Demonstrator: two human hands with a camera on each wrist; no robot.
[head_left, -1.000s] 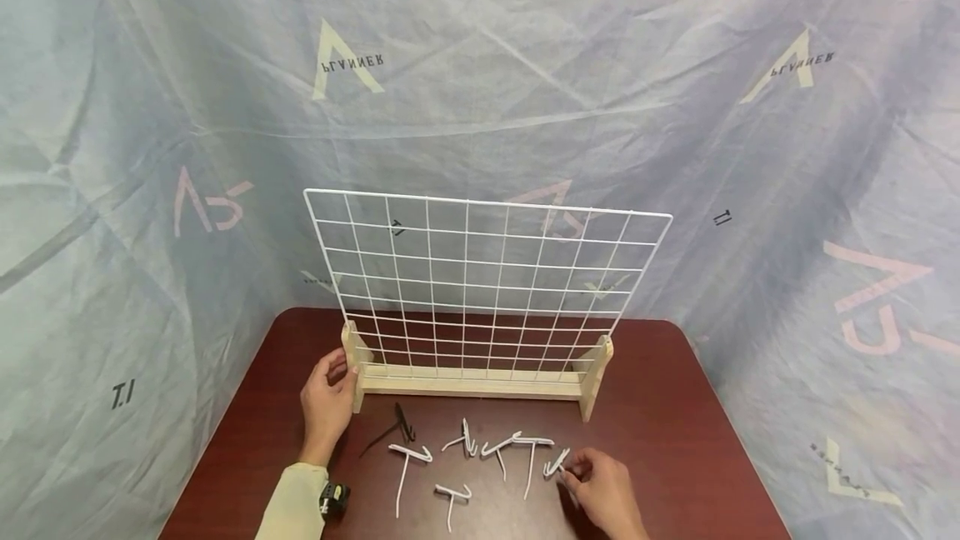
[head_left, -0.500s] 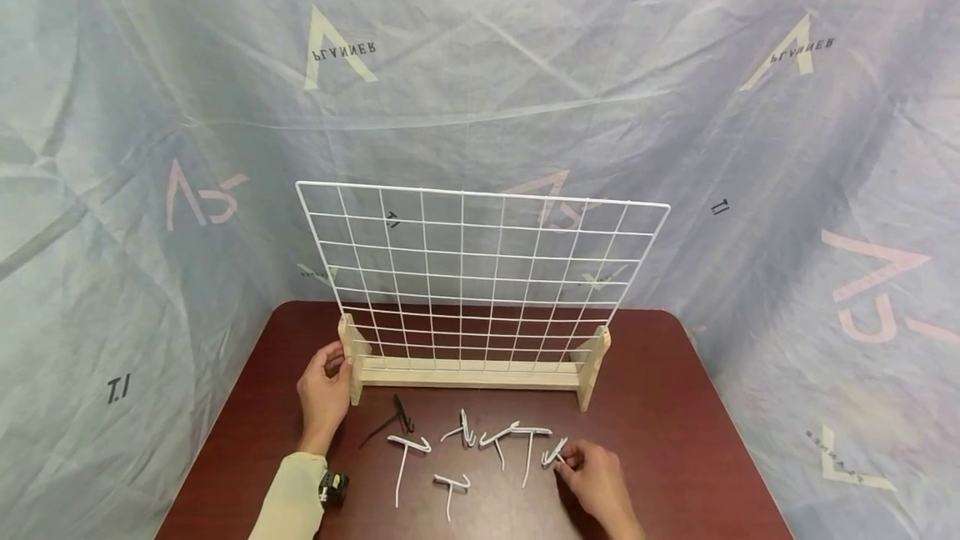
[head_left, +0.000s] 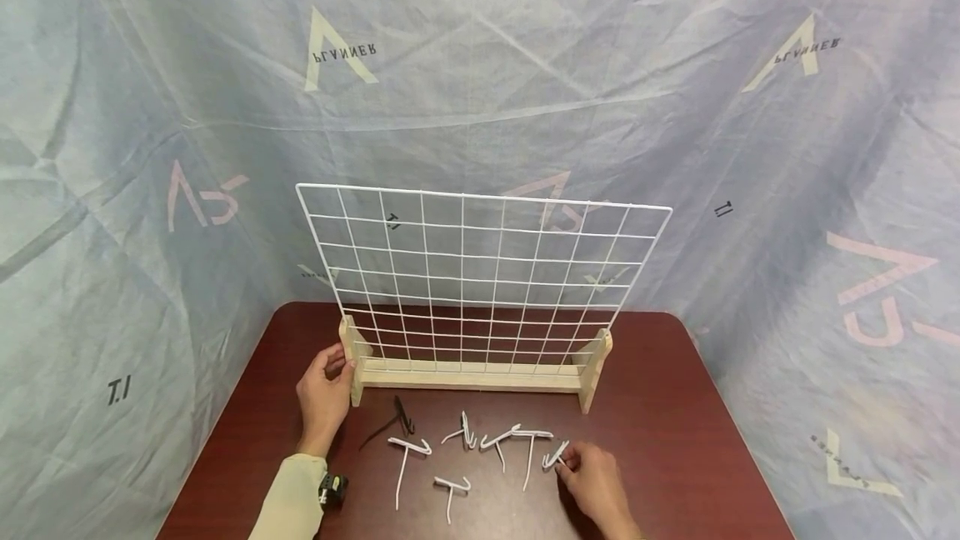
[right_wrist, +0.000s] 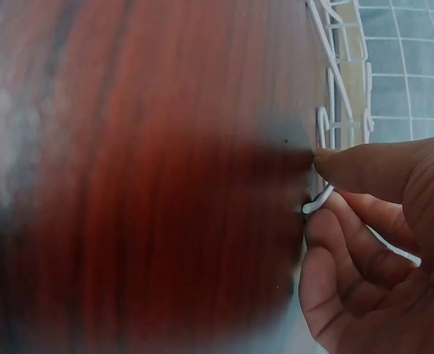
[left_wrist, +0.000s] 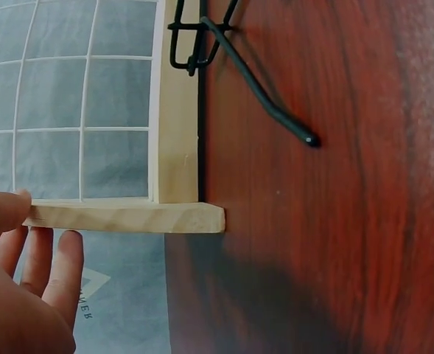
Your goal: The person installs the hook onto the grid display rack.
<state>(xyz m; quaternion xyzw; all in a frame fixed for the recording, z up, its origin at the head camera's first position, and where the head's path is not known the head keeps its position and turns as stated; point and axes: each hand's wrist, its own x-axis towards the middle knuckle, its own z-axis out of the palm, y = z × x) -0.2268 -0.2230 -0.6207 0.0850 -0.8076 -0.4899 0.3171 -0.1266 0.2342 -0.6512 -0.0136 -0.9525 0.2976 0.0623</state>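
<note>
A white wire grid panel stands upright in a pale wooden stand. My left hand pinches the stand's left side piece, thumb and fingers on opposite faces of the wood in the left wrist view. At the right, my right hand pinches a white wire hook low at the tabletop. Part of that hook shows between thumb and fingers in the right wrist view; the rest is hidden. Several other white hooks and a black hook lie in front of the stand.
The dark red wooden table has rounded far corners. Grey cloth with printed letters hangs behind and on both sides. A small black device sits at the left wrist.
The head view has tilted slightly, shifting the whole scene a little upward. Both hands keep their places on the stand and the white hook.
</note>
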